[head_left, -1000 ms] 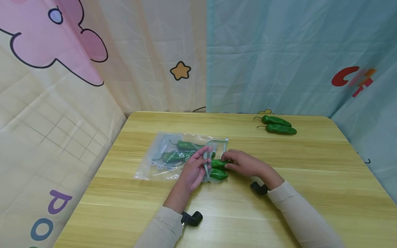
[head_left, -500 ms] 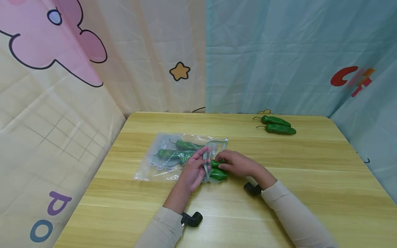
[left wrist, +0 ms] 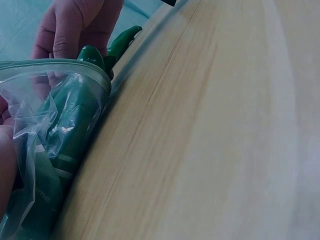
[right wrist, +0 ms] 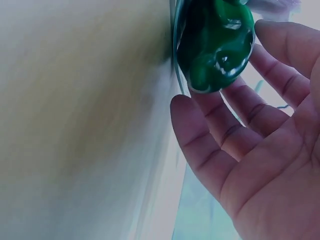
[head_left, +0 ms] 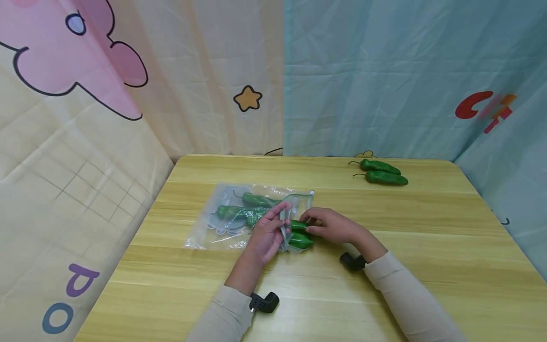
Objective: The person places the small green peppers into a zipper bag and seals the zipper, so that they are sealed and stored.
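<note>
A clear zip bag [head_left: 201, 232] lies on the table with several green chili peppers [head_left: 231, 212] inside. The left hand [head_left: 266, 235] pinches the bag's mouth at its zip edge, palm side showing. Two chili peppers point out toward the opening: a front one [head_left: 301, 241] and one behind it [head_left: 298, 225]. At the tip of the rear chili pepper is the right hand [head_left: 335, 225], its fingers loosely bent about the end. In the right wrist view, a chili pepper's tip [right wrist: 215, 55] stands by the thumb, with spread fingers behind it. Their exact contact is hard to tell.
Two more green chili peppers [head_left: 384, 178] lie side by side at the back right of the wooden table [head_left: 427, 228]. Curtains [head_left: 367, 71] hang behind the table and along its sides. Each wrist wears a black camera mount [head_left: 265, 302].
The right hand moved left, the rear chili pepper going further into the bag, then drew slightly back to the right. A chili pepper inside shifted left. The left hand stayed in place.
</note>
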`<state>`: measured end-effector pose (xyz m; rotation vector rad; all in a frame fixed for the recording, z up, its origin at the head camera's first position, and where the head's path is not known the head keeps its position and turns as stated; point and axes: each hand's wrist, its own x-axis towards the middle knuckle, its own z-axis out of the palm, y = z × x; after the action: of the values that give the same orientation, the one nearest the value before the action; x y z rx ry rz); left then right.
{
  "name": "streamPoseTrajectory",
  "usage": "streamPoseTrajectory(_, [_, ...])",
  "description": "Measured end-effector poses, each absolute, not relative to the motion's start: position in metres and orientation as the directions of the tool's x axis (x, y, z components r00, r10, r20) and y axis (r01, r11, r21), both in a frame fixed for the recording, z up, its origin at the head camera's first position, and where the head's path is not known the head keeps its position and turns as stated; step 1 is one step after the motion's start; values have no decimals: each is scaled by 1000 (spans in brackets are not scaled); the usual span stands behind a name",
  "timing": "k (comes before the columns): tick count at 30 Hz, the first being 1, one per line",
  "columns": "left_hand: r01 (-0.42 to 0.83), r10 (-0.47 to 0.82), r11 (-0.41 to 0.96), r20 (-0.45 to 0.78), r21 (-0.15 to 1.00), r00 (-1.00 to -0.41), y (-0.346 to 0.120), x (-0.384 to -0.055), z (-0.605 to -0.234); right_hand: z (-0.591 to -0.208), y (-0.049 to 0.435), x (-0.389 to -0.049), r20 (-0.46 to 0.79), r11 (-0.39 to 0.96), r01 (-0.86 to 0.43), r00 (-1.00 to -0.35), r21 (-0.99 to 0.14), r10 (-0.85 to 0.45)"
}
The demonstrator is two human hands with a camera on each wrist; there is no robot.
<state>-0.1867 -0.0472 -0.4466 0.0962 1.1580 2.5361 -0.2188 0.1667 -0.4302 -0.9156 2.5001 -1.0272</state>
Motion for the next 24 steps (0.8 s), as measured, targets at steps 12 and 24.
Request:
streamPoseTrajectory(12, [-275,342,-600,-70,751,-937,-48,-186,-447,-430,188,-209,-40,593,-429,-787,-681,-616])
streamPoseTrajectory(24, [-270,339,-607,-64,747,-939,-47,-187,-449,-433,188,-210,-22,586,-472,-766,-659,-642])
